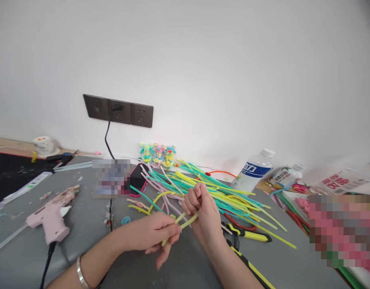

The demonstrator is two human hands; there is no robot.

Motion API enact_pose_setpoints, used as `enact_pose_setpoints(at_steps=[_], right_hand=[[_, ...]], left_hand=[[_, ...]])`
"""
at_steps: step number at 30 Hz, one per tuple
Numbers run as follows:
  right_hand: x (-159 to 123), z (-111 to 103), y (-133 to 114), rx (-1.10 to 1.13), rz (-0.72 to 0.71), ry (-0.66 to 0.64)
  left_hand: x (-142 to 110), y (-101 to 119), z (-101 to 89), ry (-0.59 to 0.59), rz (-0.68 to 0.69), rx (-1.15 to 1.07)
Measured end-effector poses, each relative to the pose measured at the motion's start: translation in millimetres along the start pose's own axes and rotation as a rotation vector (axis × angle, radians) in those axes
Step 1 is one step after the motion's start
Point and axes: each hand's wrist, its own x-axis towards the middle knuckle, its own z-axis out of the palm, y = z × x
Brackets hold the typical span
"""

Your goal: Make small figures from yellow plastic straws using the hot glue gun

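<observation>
Between my two hands runs a pale yellow-green pipe cleaner (189,221), bent so that a short second end shows beside it. My left hand (160,233) pinches it between thumb and fingers, palm down. Curled into a fist, my right hand (204,208) grips the other end just to the right and slightly higher. Behind the hands a pile of pipe cleaners (215,188) in teal, yellow and lilac lies on the grey table mat (142,265). Pliers with yellow and black handles (252,234) lie partly hidden by my right forearm.
A pink glue gun (50,220) with a cord lies at left. Three small colourful figures (157,154) stand by the wall near a phone (138,180). At right stand a bottle (253,170) and packed materials. A cord runs down from the wall socket (118,111).
</observation>
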Motion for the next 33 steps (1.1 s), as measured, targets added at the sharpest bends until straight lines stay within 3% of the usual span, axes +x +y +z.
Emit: enact_pose_setpoints(at_steps=[4, 9, 13, 16, 24, 33], right_hand=[[7.7, -6.0, -1.0, -0.132, -0.017, -0.041], [14.0, -18.7, -7.6, -0.355, 0.139, -0.215], [10.7, -22.0, -18.4, -0.473, 0.329, -0.519], [9.3, -21.7, -22.9, -0.55, 0.351, -0.611], [8.7, -23.5, -25.6, -0.533, 0.376, -0.641], [18.8, -29.7, -40.3, -0.548, 0.176, -0.427]], left_hand=[[-0.5, -3.5, -2.4, 0.099, 0.032, 0.02], [-1.1, -5.6, -5.5, 0.209, 0.185, -0.103], [0.0, -5.6, -5.5, 0.158, 0.212, -0.234], [-0.4, -5.2, -5.4, 0.099, 0.183, -0.226], [-5.3, -2.1, -7.8, -0.018, 0.121, -0.186], [-5.7, -2.9, -14.9, 0.153, 0.228, -0.127]])
